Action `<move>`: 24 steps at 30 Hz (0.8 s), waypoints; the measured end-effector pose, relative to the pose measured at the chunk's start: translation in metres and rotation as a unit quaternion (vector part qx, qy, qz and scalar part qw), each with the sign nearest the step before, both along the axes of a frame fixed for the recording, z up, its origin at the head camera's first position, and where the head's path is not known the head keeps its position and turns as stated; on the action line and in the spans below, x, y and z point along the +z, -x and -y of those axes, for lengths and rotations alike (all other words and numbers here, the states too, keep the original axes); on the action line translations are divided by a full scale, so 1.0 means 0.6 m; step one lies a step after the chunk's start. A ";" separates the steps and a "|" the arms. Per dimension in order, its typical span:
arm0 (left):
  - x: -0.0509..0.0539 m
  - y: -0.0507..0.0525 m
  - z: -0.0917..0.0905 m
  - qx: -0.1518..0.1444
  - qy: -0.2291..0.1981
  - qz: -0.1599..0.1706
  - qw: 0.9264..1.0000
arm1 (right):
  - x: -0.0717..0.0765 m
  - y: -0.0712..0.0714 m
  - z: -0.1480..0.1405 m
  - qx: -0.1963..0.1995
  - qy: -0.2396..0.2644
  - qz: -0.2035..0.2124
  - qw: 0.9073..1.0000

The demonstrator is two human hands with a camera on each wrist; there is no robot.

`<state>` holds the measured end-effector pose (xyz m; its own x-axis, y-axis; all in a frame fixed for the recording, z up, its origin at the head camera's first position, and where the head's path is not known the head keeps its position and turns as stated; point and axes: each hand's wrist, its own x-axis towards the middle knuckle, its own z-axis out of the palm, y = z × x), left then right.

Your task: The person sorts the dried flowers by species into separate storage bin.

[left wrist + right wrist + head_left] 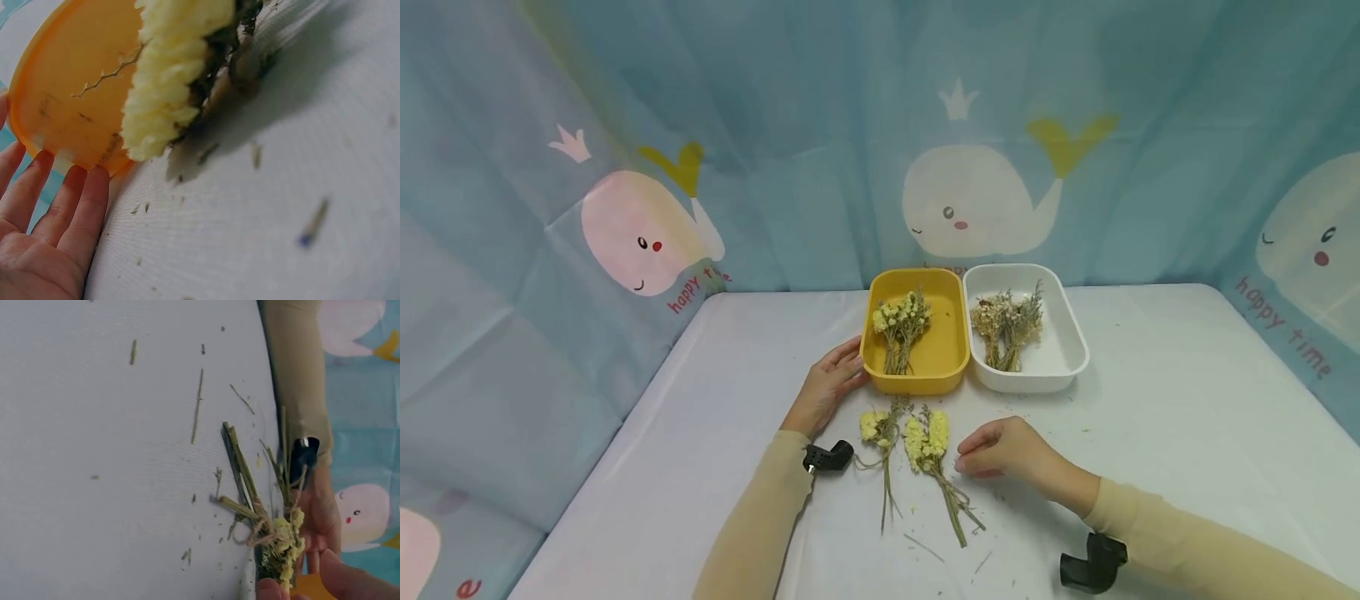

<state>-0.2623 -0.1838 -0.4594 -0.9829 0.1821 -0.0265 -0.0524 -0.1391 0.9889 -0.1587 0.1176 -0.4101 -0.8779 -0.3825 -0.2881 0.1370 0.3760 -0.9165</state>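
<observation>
My left hand (829, 387) touches the left side of the yellow tray (945, 385) with its fingers (86, 199) straight. Inside that tray lies a bunch of dried yellow flowers (901, 323). Two more bunches rest on the table in front of it: a thinner one (874, 427) on the left and a fuller one (928, 442), tied with twine, on the right. Just right of the fuller bunch hovers my right hand (1018, 457), fingers loosely bent, nothing visible in its grasp. In the right wrist view only its fingertips (350, 578) show, near the yellow flower heads (287, 540).
A white tray (1060, 367) stands against the yellow one's right side and holds dried pale flowers (1007, 325). Loose stem bits (923, 547) are scattered over the white tabletop (1180, 400). A blue whale-print curtain (820, 167) hangs behind and at both sides.
</observation>
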 end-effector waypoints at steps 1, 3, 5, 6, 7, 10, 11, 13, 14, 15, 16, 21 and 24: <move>0.000 0.001 0.000 0.000 -0.001 -0.001 1.000 | -0.002 0.000 0.001 0.001 0.001 0.000 1.000; 0.000 0.002 0.001 0.001 -0.004 0.000 1.000 | -0.004 0.000 0.004 0.005 0.002 0.001 1.000; 0.000 0.002 0.002 0.006 -0.004 0.004 1.000 | -0.006 -0.001 0.007 0.010 0.004 0.006 1.000; 0.001 0.002 0.002 0.008 -0.003 0.006 1.000 | -0.007 -0.002 0.009 0.011 0.003 0.008 1.000; 0.001 0.002 0.002 0.008 -0.003 0.007 1.000 | -0.007 -0.003 0.010 0.011 0.001 0.011 1.000; 0.005 0.003 -0.001 -0.001 -0.004 0.005 1.000 | -0.008 -0.005 0.012 0.006 -0.005 0.014 1.000; 0.005 0.003 -0.001 -0.003 -0.006 0.004 1.000 | -0.008 -0.004 0.013 0.005 -0.008 0.013 1.000; 0.007 0.004 -0.001 -0.005 -0.009 0.003 1.000 | -0.010 -0.004 0.015 0.004 -0.007 0.015 1.000; 0.007 0.004 -0.001 -0.004 -0.012 0.004 1.000 | -0.011 -0.003 0.016 0.005 -0.005 0.016 1.000; 0.008 0.004 -0.001 -0.002 -0.013 0.006 1.000 | -0.012 -0.003 0.017 0.006 -0.003 0.018 1.000; 0.008 0.004 -0.001 -0.001 -0.013 0.006 1.000 | -0.012 -0.004 0.019 0.005 -0.001 0.019 1.000; 0.005 0.003 0.000 0.001 -0.017 0.012 1.000 | -0.013 -0.008 0.022 0.014 0.001 0.020 1.000; 0.001 0.005 0.000 0.002 -0.021 0.014 1.000 | -0.014 -0.009 0.025 0.023 -0.002 0.017 1.000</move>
